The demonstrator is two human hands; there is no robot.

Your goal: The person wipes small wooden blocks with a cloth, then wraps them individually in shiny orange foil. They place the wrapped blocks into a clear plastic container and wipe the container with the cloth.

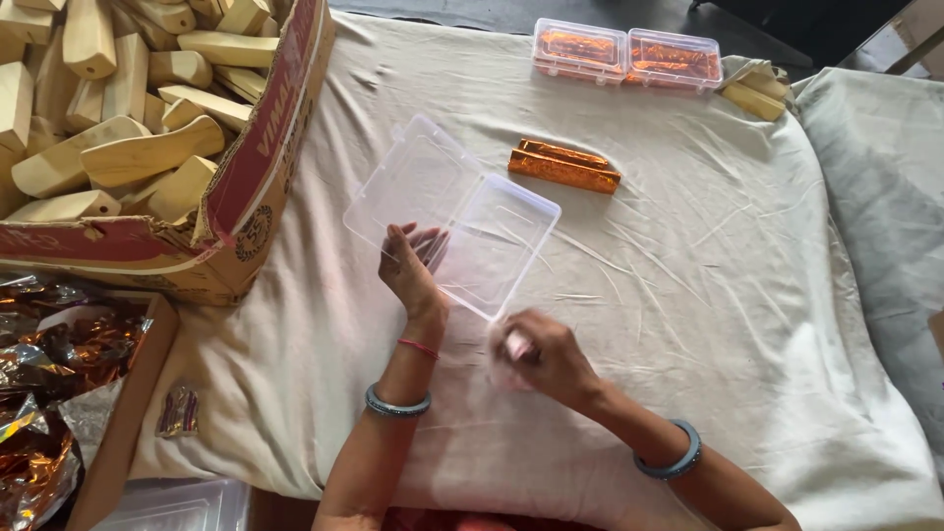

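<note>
A clear plastic box (497,236) lies open on the cream cloth (688,295), its hinged lid (408,177) spread flat to the left. My left hand (411,267) rests on the near edge of the box, by the hinge. My right hand (536,352) is closed and blurred just below the box's near corner, holding something small, pale and thin that I cannot make out. Two bars wrapped in orange foil (562,165) lie side by side beyond the box.
A large cardboard carton (261,167) of plain wooden pieces (118,108) fills the upper left. A second carton with crumpled orange foil (54,393) sits at lower left. Two closed clear boxes with foil-wrapped bars (624,54) stand at the far edge. A small foil scrap (179,411) lies near the left carton.
</note>
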